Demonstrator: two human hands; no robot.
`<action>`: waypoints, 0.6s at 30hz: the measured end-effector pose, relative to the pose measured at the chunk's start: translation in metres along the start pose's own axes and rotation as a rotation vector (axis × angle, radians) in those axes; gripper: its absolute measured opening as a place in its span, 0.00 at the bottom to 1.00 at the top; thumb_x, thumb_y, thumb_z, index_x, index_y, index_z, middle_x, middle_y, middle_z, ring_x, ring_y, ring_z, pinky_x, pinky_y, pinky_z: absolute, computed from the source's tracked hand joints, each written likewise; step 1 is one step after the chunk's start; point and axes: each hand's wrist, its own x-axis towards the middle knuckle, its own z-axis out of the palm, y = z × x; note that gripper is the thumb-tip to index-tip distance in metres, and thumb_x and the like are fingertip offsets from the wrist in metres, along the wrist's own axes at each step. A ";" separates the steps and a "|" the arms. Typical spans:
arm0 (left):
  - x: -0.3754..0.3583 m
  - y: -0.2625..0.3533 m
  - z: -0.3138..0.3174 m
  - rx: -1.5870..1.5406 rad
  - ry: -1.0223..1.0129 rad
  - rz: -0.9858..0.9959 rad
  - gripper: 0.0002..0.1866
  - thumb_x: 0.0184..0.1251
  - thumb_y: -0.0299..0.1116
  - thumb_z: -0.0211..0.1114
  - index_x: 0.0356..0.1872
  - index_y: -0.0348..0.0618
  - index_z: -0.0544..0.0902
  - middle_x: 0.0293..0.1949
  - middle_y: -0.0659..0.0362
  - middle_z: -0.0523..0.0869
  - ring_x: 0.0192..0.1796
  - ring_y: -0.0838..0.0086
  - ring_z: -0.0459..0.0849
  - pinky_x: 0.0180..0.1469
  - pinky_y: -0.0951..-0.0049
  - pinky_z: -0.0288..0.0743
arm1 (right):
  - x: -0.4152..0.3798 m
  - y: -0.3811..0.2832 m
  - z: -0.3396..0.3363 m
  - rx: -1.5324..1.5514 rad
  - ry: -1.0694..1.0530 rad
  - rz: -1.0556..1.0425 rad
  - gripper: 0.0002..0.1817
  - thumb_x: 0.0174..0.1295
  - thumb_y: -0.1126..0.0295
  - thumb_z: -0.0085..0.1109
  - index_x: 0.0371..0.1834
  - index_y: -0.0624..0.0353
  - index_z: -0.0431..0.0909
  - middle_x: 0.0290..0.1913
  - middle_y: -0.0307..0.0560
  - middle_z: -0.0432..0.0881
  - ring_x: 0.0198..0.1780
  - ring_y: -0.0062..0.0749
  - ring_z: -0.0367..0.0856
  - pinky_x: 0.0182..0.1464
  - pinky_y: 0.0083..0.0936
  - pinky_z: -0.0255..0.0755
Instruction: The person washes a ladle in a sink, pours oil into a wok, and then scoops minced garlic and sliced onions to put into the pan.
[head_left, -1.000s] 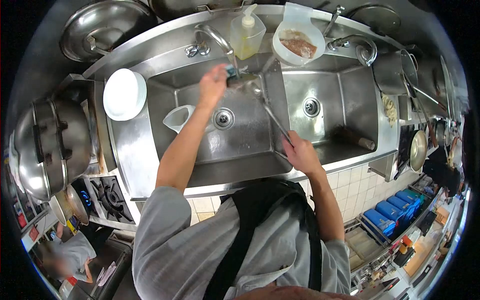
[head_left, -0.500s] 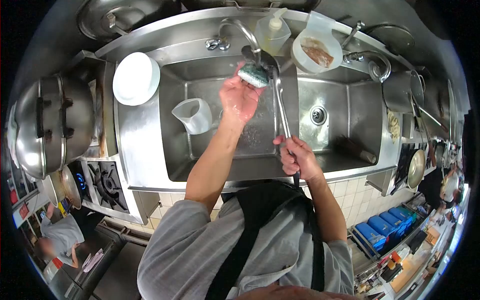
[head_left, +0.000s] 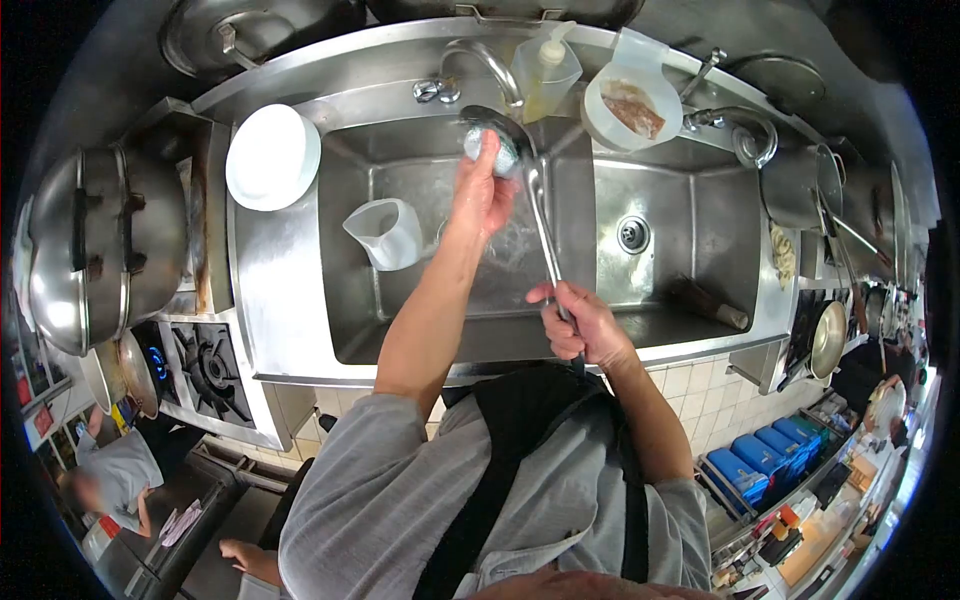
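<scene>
Over the left sink basin (head_left: 400, 310), my left hand (head_left: 482, 195) is closed around a green-and-white scrubbing sponge (head_left: 497, 152). It presses the sponge against the dark, rounded head of a long-handled metal ladle (head_left: 547, 238). My right hand (head_left: 585, 325) grips the lower end of the ladle's handle near the sink's front edge. The ladle head is partly covered by the sponge and my fingers, just below the curved faucet (head_left: 490, 62). A translucent plastic jug (head_left: 386, 235) stands in the same basin, left of my left forearm.
White plates (head_left: 272, 158) are stacked on the left ledge. Behind the basins stand a soap pump bottle (head_left: 548, 75) and a plastic container (head_left: 625, 105) with brownish contents. A brush (head_left: 712, 303) lies in the right basin. A co-worker (head_left: 120, 480) is at lower left; another person's hand (head_left: 245, 555) shows nearby.
My left hand has turned from palm-up to wrapped around the sponge, now on the ladle head. The ladle and right hand have shifted slightly left. Another person's hand has appeared at lower left.
</scene>
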 end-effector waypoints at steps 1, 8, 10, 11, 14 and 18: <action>-0.006 0.005 0.016 0.122 0.110 0.093 0.23 0.68 0.43 0.70 0.57 0.46 0.75 0.49 0.62 0.83 0.51 0.73 0.81 0.51 0.61 0.79 | 0.002 0.001 0.007 -0.145 0.069 -0.035 0.23 0.77 0.50 0.43 0.54 0.61 0.72 0.21 0.31 0.61 0.14 0.15 0.55 0.17 0.18 0.54; -0.007 0.004 0.026 0.366 0.402 0.259 0.18 0.64 0.39 0.74 0.47 0.41 0.79 0.39 0.62 0.85 0.40 0.73 0.84 0.40 0.66 0.79 | 0.019 0.018 0.000 -0.415 0.253 -0.122 0.23 0.77 0.48 0.43 0.50 0.59 0.71 0.24 0.34 0.65 0.17 0.17 0.60 0.18 0.19 0.59; -0.013 -0.004 0.029 0.289 0.447 0.156 0.18 0.64 0.39 0.74 0.47 0.41 0.80 0.40 0.61 0.85 0.39 0.73 0.84 0.37 0.66 0.79 | 0.020 0.018 0.004 -0.444 0.278 -0.117 0.21 0.77 0.49 0.44 0.49 0.58 0.71 0.24 0.34 0.64 0.17 0.17 0.60 0.17 0.20 0.59; -0.018 -0.008 0.031 0.210 0.402 0.047 0.17 0.65 0.39 0.73 0.47 0.41 0.80 0.39 0.62 0.85 0.37 0.74 0.84 0.34 0.66 0.79 | 0.022 0.016 0.004 -0.460 0.298 -0.133 0.20 0.77 0.50 0.44 0.46 0.57 0.70 0.23 0.34 0.64 0.16 0.17 0.60 0.17 0.20 0.58; -0.014 -0.009 0.023 0.226 0.401 -0.039 0.12 0.67 0.37 0.70 0.44 0.41 0.82 0.36 0.61 0.86 0.32 0.74 0.84 0.27 0.65 0.80 | 0.021 0.016 0.005 -0.502 0.320 -0.137 0.18 0.77 0.51 0.45 0.41 0.56 0.68 0.23 0.34 0.64 0.16 0.17 0.60 0.16 0.21 0.58; 0.015 0.012 0.000 0.660 0.386 0.188 0.10 0.68 0.37 0.68 0.42 0.42 0.86 0.34 0.60 0.88 0.29 0.71 0.85 0.31 0.64 0.80 | 0.016 0.008 0.010 -0.547 0.347 -0.117 0.18 0.78 0.52 0.43 0.38 0.55 0.65 0.24 0.36 0.65 0.16 0.17 0.61 0.15 0.21 0.59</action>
